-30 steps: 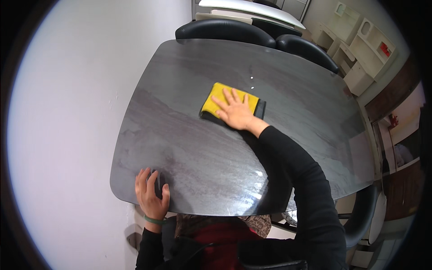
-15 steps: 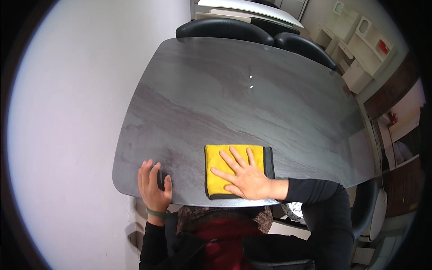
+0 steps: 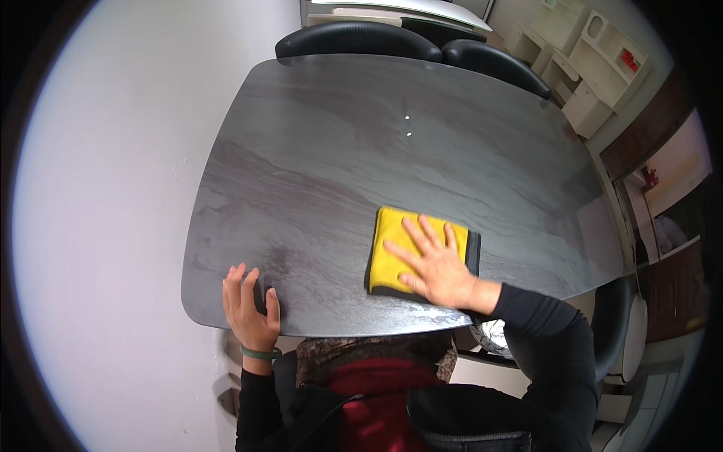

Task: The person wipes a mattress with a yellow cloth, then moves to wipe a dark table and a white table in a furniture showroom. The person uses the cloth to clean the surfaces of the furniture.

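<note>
A folded yellow cleaning cloth [image 3: 388, 260] with dark grey edging lies on the grey stone-patterned table [image 3: 316, 188], a little tilted, near the front edge. My right hand [image 3: 440, 273] presses flat on top of it, fingers spread and not wrapped around it. At the table's front left corner rests my left hand [image 3: 251, 313], a green bangle on the wrist; its fingers are loosely bent and apart, with nothing seen in them. A dark reflection shows on the glossy top beside those fingers.
A white wall [image 3: 113, 226] runs close along the table's left side. Black chairs [image 3: 354, 39] stand at the far edge, and another black chair [image 3: 614, 324] is at the near right. White shelving [image 3: 614, 60] is at the far right.
My right hand has slid the cloth to the right and away from me, turning it slightly. The left hand stays at the table corner. The whole view has shifted a little.
</note>
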Demonstrator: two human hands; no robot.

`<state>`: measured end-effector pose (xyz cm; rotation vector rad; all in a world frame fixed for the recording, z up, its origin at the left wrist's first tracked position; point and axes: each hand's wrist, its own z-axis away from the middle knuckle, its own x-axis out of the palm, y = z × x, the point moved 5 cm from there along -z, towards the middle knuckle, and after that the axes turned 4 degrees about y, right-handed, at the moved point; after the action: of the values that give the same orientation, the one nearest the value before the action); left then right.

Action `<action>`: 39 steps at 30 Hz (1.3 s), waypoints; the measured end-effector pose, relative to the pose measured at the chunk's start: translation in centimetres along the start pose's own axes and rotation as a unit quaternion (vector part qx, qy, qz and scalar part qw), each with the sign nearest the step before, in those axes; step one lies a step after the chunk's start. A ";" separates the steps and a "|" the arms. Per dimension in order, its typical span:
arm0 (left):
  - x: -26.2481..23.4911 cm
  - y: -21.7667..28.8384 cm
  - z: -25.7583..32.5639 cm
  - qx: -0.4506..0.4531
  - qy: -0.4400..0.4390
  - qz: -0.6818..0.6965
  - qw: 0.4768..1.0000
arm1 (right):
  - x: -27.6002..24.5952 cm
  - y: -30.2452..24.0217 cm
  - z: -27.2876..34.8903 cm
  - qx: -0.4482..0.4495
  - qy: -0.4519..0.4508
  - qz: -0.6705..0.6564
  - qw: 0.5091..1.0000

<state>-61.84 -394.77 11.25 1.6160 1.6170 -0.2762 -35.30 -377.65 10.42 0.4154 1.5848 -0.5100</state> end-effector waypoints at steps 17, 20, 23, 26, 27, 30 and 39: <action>-0.1 0.1 -0.2 0.008 -0.008 -0.004 1.000 | 1.1 7.8 -8.4 -0.008 0.032 0.036 0.999; -0.2 0.0 -0.1 0.001 -0.016 -0.014 1.000 | 1.2 2.7 -6.3 -0.085 0.002 0.041 0.996; 0.1 -0.1 -0.1 0.000 -0.018 -0.014 1.000 | 1.0 -1.8 -4.6 -0.153 -0.040 0.009 0.987; 0.3 0.0 -0.6 0.002 -0.023 -0.012 1.000 | 0.6 -4.3 -4.3 -0.196 -0.033 -0.033 0.979; 0.3 -0.1 -0.6 0.001 -0.025 -0.015 1.000 | 0.5 -4.6 -4.7 -0.194 -0.033 -0.036 0.980; 0.2 -0.1 -0.4 0.000 -0.030 -0.024 0.999 | 0.6 -4.9 -6.0 -0.193 -0.031 -0.037 0.980; 0.0 0.1 -0.3 0.016 -0.034 -0.013 0.999 | 1.3 -1.7 -16.7 -0.158 0.040 -0.004 0.987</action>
<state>-61.84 -394.56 11.43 1.5934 1.5918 -0.3685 -50.20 -369.88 9.96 0.1915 1.7117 -0.2429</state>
